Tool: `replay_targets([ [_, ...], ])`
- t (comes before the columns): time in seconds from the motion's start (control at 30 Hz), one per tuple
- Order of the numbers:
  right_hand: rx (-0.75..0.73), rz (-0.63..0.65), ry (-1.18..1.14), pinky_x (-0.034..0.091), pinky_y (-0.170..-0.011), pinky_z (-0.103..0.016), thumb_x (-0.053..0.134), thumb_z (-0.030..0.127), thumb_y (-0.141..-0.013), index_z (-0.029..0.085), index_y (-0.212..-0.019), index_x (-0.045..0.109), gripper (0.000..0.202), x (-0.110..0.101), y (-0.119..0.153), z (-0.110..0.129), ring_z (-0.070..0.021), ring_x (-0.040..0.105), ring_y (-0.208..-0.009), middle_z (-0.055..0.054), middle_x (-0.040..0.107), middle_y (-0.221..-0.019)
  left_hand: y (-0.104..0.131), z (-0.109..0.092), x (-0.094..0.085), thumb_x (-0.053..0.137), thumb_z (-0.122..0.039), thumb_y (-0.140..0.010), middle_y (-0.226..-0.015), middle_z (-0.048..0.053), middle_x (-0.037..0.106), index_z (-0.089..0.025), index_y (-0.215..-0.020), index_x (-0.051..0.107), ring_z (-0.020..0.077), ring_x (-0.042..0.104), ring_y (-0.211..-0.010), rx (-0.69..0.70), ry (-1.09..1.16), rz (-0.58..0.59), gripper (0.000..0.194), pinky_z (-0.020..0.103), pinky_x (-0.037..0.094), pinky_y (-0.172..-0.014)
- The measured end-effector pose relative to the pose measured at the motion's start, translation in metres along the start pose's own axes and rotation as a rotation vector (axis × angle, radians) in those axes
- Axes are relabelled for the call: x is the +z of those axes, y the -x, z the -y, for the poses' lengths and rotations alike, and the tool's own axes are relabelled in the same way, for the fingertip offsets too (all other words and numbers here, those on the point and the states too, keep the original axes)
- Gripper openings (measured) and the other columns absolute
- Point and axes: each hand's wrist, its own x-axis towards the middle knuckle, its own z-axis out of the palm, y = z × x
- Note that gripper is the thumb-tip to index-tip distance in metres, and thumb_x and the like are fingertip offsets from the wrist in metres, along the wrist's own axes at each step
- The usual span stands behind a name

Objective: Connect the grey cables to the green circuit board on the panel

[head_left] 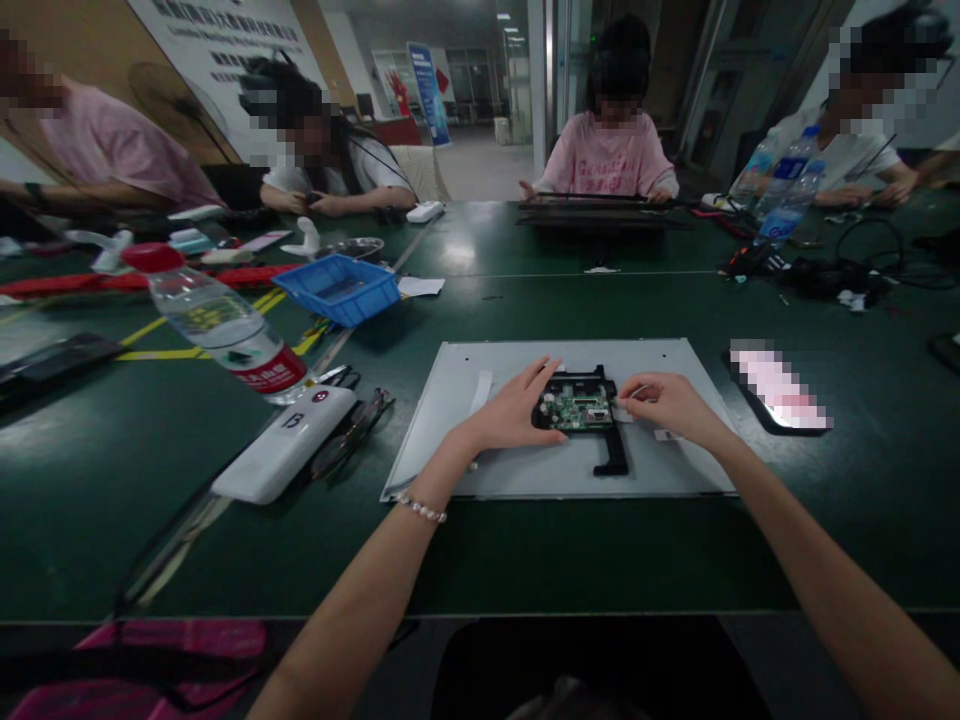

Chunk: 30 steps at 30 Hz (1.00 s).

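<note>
A green circuit board (576,408) sits in a black bracket (616,455) on a pale grey rectangular panel (450,460). My left hand (514,405), with a beaded bracelet at the wrist, is spread against the left side of the board, thumb and fingers apart. At the board's right edge, my right hand (664,402) is closed in a pinch by a thin pale strip or cable; what lies between its fingertips is too small to make out. A small white label (666,436) lies on the panel below that hand.
Left of the panel are a white power bank (285,445), glasses (352,435), a bottle with a red cap (225,330) and a blue tray (341,290). A phone (780,388) lies at the right. Several people sit across the green table (525,555).
</note>
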Motion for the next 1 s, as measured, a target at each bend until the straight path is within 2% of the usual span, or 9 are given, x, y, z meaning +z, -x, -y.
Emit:
replay_targets([
  [0.07,-0.001,-0.021,0.013,0.049,-0.064,-0.030,0.060,0.034,-0.076,0.019,-0.080,0.068,0.017,0.000,-0.001,-0.005,-0.0165,0.063,-0.064,-0.004,0.070,-0.079,0.000,-0.004,-0.004,0.066,-0.058,-0.070,-0.155,0.011,0.011,-0.024,-0.150,0.009,0.0360,0.016,-0.140,0.005,-0.047,-0.014,0.104,0.052,0.018,-0.113],
  [0.13,0.005,-0.059,0.041,0.049,-0.064,-0.031,0.060,0.035,-0.075,0.019,-0.080,0.068,0.018,-0.002,-0.002,-0.009,-0.0172,0.063,-0.065,-0.004,0.070,-0.078,-0.001,-0.007,-0.013,0.061,-0.055,-0.078,-0.153,0.009,0.020,-0.025,-0.148,0.014,0.0320,0.022,-0.139,0.014,-0.078,-0.088,0.090,0.049,0.020,-0.113],
  [0.23,0.002,-0.127,0.052,0.048,-0.063,-0.030,0.060,0.038,-0.076,0.019,-0.083,0.068,0.022,-0.005,-0.003,-0.014,-0.0180,0.063,-0.066,-0.005,0.070,-0.079,-0.001,-0.001,-0.030,0.045,-0.041,-0.091,-0.140,0.007,0.043,-0.024,-0.140,0.034,0.0240,0.039,-0.128,-0.036,-0.113,-0.326,0.053,0.041,0.030,-0.109],
  [0.33,-0.029,-0.175,0.040,0.047,-0.062,-0.029,0.059,0.041,-0.078,0.017,-0.085,0.068,0.026,-0.004,-0.002,-0.012,-0.0172,0.062,-0.065,-0.006,0.070,-0.078,0.004,0.018,-0.041,0.043,-0.033,-0.091,-0.114,0.008,0.058,-0.018,-0.117,0.056,0.0214,0.055,-0.101,-0.200,-0.201,-0.494,0.033,0.038,0.041,-0.096],
  [0.4,-0.041,-0.190,0.048,0.046,-0.060,-0.028,0.057,0.043,-0.080,0.017,-0.084,0.069,0.029,-0.003,-0.002,-0.009,-0.0169,0.061,-0.065,-0.006,0.069,-0.077,0.009,0.034,-0.042,0.044,-0.032,-0.089,-0.109,0.009,0.058,-0.016,-0.110,0.060,0.0191,0.057,-0.087,-0.259,-0.228,-0.482,0.031,0.036,0.045,-0.088],
  [0.47,-0.045,-0.192,0.068,0.045,-0.060,-0.028,0.055,0.043,-0.081,0.017,-0.082,0.069,0.030,-0.001,-0.001,-0.007,-0.0171,0.061,-0.065,-0.006,0.069,-0.076,0.013,0.047,-0.042,0.047,-0.036,-0.087,-0.109,0.009,0.059,-0.016,-0.110,0.061,0.0166,0.057,-0.077,-0.256,-0.185,-0.406,0.034,0.034,0.048,-0.079],
  [0.6,-0.055,-0.177,0.100,0.044,-0.060,-0.028,0.054,0.042,-0.082,0.017,-0.085,0.070,0.030,-0.001,-0.001,-0.006,-0.0170,0.061,-0.065,-0.006,0.069,-0.076,0.021,0.062,-0.046,0.054,-0.036,-0.081,-0.102,0.006,0.063,-0.019,-0.104,0.064,0.0146,0.057,-0.073,-0.234,-0.081,-0.285,0.031,0.030,0.048,-0.072],
  [0.87,-0.125,-0.150,0.177,0.044,-0.064,-0.029,0.052,0.038,-0.084,0.018,-0.082,0.070,0.026,-0.001,0.000,-0.006,-0.0170,0.061,-0.069,-0.005,0.070,-0.080,0.028,0.074,-0.052,0.057,-0.034,-0.077,-0.076,0.002,0.066,-0.018,-0.081,0.068,0.0137,0.057,-0.068,-0.275,0.006,-0.221,0.020,0.024,0.043,-0.063],
  [1.0,-0.151,-0.186,0.171,0.043,-0.063,-0.028,0.053,0.036,-0.083,0.017,-0.081,0.070,0.025,0.000,0.000,-0.008,-0.0166,0.060,-0.069,-0.005,0.070,-0.080,0.026,0.071,-0.054,0.059,-0.038,-0.078,-0.069,0.001,0.062,-0.015,-0.080,0.067,0.0118,0.054,-0.063,-0.271,0.184,-0.307,0.025,0.022,0.041,-0.060],
])
